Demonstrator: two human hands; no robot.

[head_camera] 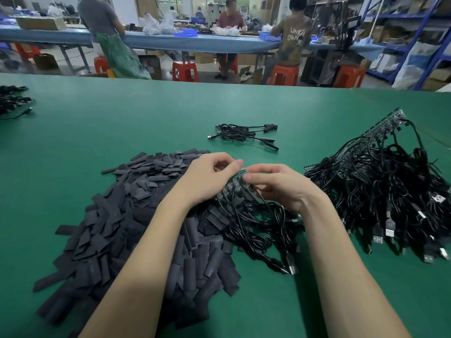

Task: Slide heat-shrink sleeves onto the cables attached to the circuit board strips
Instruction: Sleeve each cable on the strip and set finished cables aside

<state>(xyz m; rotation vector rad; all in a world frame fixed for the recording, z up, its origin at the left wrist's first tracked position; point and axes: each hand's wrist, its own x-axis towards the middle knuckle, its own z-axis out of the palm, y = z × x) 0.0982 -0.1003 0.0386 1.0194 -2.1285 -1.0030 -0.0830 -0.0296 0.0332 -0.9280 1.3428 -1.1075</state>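
Your left hand (210, 176) and right hand (278, 186): both pinch one board strip (231, 189) above the sleeve pile (136, 215). Its cables (258, 228) trail toward you. Cable heap (380, 191): right, on the mat (122, 123).

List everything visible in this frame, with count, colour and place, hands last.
Flat heat-shrink sleeves: large pile, dark grey, near left of mat.
Green circuit board strip: one, held between both hands, black cables hanging from it.
Heap of cabled board strips: one, black, right.
Small bundle of finished cables: one, black, centre far.
Cable bundles: a few, black, far left edge.
Green table mat: one.
Red plastic stools: several, background.
Left hand: pinching the strip.
Right hand: pinching the strip.
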